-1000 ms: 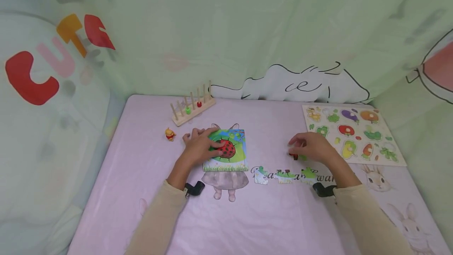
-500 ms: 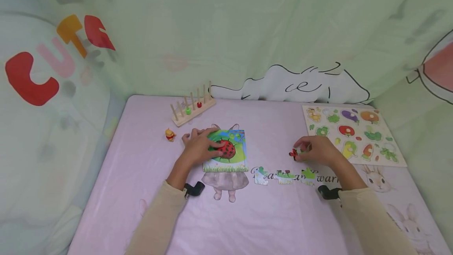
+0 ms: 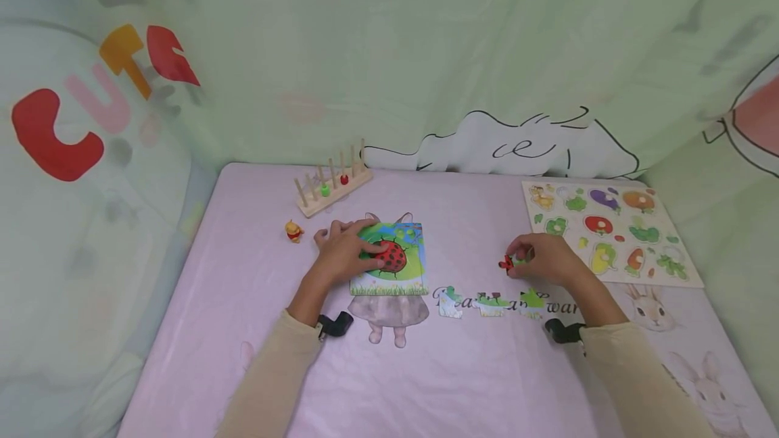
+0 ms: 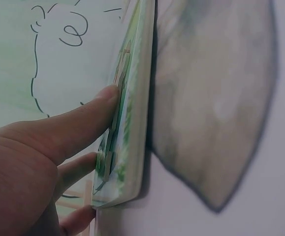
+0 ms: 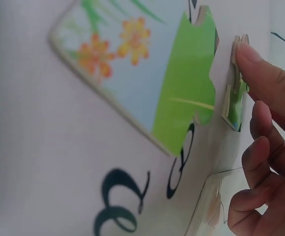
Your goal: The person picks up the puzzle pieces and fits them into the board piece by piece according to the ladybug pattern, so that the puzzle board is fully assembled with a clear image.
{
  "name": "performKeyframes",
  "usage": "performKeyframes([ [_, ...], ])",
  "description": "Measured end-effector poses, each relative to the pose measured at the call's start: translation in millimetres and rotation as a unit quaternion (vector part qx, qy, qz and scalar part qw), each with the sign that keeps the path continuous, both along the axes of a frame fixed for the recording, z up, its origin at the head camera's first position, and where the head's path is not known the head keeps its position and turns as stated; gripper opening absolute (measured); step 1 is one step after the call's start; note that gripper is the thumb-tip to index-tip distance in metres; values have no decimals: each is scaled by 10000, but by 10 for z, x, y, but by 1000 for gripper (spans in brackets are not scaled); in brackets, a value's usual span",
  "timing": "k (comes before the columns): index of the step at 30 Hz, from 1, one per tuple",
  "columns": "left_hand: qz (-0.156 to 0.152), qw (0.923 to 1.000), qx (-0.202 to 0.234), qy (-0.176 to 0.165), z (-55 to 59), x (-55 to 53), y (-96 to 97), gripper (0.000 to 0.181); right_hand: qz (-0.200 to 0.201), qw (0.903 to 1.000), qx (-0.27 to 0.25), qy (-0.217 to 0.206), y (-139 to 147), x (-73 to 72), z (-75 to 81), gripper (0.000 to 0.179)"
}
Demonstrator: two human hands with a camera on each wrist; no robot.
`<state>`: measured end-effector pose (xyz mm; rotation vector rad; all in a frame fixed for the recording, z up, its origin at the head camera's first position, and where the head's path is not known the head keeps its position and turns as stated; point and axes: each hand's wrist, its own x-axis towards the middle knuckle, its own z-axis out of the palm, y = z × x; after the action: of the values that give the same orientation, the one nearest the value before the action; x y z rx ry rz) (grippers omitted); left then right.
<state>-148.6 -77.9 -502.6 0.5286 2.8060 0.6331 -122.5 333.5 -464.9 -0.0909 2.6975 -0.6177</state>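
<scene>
Pale green cloth point(image 3: 389, 53) hangs at the back and both sides, softly creased — the left stretch carries large letters point(image 3: 124, 53) in red, pink and orange, the back a white, black-outlined shape point(image 3: 475, 147). A pinkish-lilac table cover point(image 3: 426, 384) bears printed rabbits point(image 3: 709, 394). The light is soft and even.

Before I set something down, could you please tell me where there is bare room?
Free: cloth between both sleeves, nearer than the loose pieces; also farther back, between rack and vegetable board. Crowded: around the right hand.
</scene>
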Motion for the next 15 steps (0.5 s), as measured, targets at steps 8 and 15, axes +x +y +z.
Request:
performKeyframes([
  [8, 13, 10000, -36, -27, 13, 6, 0, 36, 134, 9998, 24, 120, -3, -21, -22, 34],
  [15, -12, 9999, -113, -14, 17, 3, 6, 36, 284, 9993, -156, 170, -30, -8, 46, 28],
])
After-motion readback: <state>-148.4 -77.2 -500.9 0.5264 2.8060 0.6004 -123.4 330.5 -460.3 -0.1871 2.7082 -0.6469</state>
